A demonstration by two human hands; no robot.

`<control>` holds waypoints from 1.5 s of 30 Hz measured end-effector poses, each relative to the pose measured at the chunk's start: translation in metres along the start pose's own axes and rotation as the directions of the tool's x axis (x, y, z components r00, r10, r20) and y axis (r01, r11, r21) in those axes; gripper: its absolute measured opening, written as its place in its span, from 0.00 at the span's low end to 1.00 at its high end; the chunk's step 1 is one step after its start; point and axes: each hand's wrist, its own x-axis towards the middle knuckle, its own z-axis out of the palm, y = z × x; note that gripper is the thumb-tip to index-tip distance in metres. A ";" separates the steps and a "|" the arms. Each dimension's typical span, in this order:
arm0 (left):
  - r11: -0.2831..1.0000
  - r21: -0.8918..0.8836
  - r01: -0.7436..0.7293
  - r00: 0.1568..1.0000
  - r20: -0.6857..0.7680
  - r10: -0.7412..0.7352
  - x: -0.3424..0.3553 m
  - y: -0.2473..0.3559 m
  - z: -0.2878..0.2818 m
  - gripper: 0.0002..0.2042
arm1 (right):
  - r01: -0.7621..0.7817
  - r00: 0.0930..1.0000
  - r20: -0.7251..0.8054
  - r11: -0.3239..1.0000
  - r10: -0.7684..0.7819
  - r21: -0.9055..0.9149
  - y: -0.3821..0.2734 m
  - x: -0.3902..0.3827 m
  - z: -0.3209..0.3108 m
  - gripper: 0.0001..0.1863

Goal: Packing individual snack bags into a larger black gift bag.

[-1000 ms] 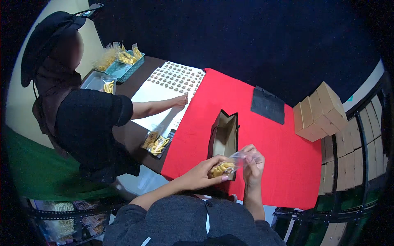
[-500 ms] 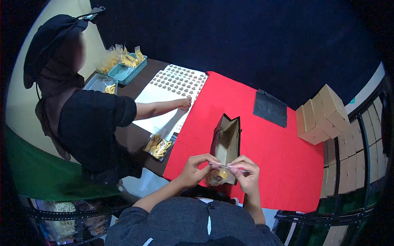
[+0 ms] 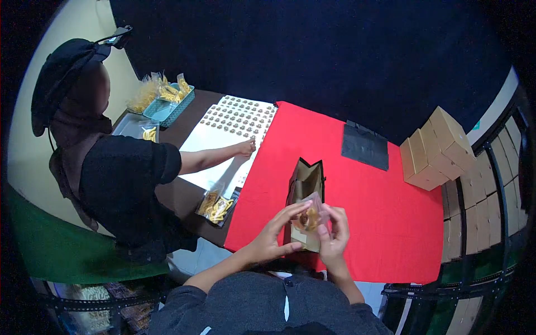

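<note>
A: What do the hands hold?

B: A small, clear, glossy plastic pouch with yellow contents and a round dark label point(image 3: 306, 219), slightly blurred, above the near edge of the rectangular table draped in red cloth point(image 3: 385, 223). The right hand point(image 3: 334, 234) pinches its right side, thumb and fingers drawn close; the left hand point(image 3: 272, 237) has thumb and fingers wide apart, fingertips touching the pouch's upper part. How firmly the left hand grips cannot be told.

A: And directly beneath the pouch?

B: A tall brown paper bag with a dark rim and creased, paler inner walls point(image 3: 309, 177), its narrow rectangular mouth gaping, at the table's near edge, left of the middle.

A: The remaining surfaces?

B: Near the table's far edge lies a flat, black, four-sided sheet point(image 3: 364, 146); at the far right corner, plain tan cardboard boxes point(image 3: 435, 148) sit stacked, sharp-edged. Along the left edge adjoins a matt dark brown table point(image 3: 177, 192), bearing smooth white sheets printed with rows of small brown motifs point(image 3: 237, 117), on which a co-worker's hand point(image 3: 244, 147) rests. Toward its near right corner are clear pouches of yellow pieces point(image 3: 216, 209); at its far end, a teal rectangular basket with a patterned wall point(image 3: 177, 110)
</note>
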 end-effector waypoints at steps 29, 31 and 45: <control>0.926 0.377 -0.018 0.972 -0.209 0.104 -0.001 0.003 0.005 0.15 | -0.240 0.967 0.141 0.950 0.215 0.199 -0.004 0.008 -0.024 0.09; 0.929 0.369 -0.011 0.978 -0.188 0.087 -0.001 0.002 0.003 0.15 | -0.275 0.957 0.152 0.938 0.246 0.210 -0.004 0.007 -0.026 0.10; 0.967 0.171 -0.189 0.982 0.039 0.185 0.019 0.021 0.001 0.36 | 0.229 0.972 0.075 0.972 -0.225 -0.052 -0.035 0.027 -0.018 0.21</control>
